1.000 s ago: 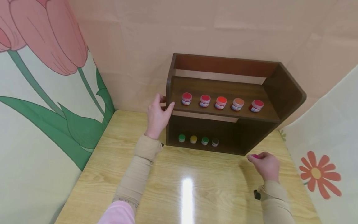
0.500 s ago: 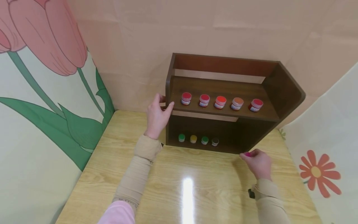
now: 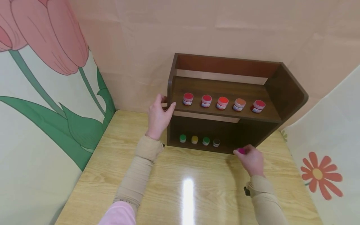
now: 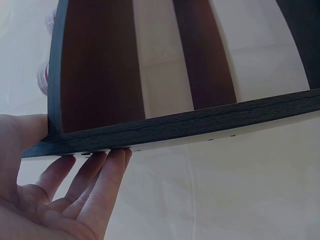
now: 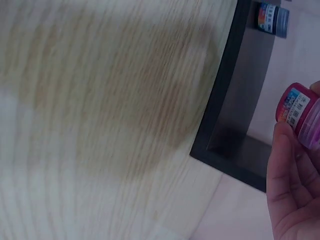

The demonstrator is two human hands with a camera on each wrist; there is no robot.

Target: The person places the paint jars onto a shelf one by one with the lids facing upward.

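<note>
My left hand grips the left side panel of a dark brown two-tier shelf. In the left wrist view its thumb lies at the panel's front edge and the fingers press the outer face. My right hand pinches a small magenta paint jar between thumb and fingers, at the lower tier's right front corner. On that tier stand a green-lidded jar, a yellow-lidded jar, another green-lidded jar and a dark jar, in a row toward the left.
Several paint jars with red, orange and pink lids, such as the bright red one, line the upper tier. The shelf stands at the back of a light wood table, before a pinkish cloth. Flower-printed cloths hang at both sides.
My right hand has carried the magenta paint jar left and slightly toward the back, from beside the shelf's right corner to the lower tier's front. My left hand stays on the side panel.
</note>
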